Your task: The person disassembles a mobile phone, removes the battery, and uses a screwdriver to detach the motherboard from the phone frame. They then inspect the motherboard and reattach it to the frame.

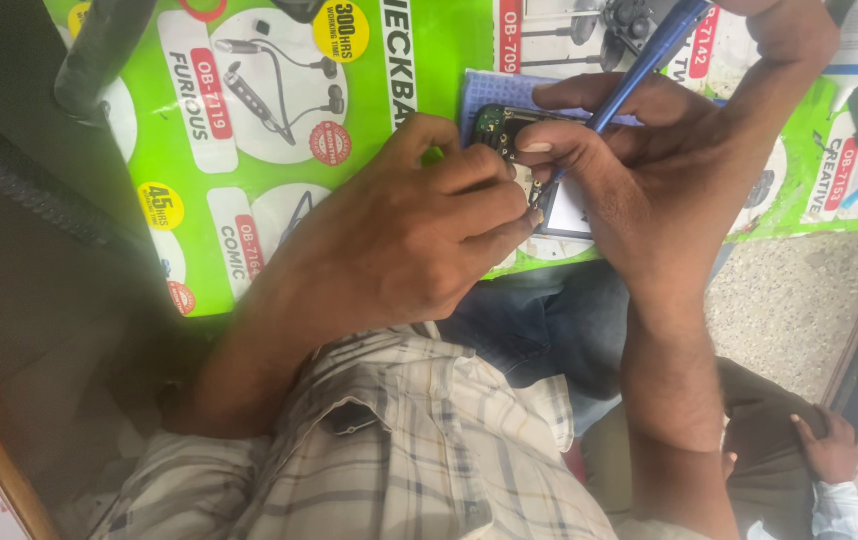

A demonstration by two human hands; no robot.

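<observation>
Head view: left hand (404,235) pinches the small phone board (505,130) on the green mat (279,200); right hand (649,170) grips a blue tool (649,55) touching it.

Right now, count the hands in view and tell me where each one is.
3. Left hand presses the opened phone; right hand holds a blue tool; another person's hand is bottom right. More may be hidden.

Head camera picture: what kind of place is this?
Probably a small phone or gadget repair stall. The right hand works a blue tool on an opened device's circuit board, steadied by the left hand, over a green earphone poster.
</observation>
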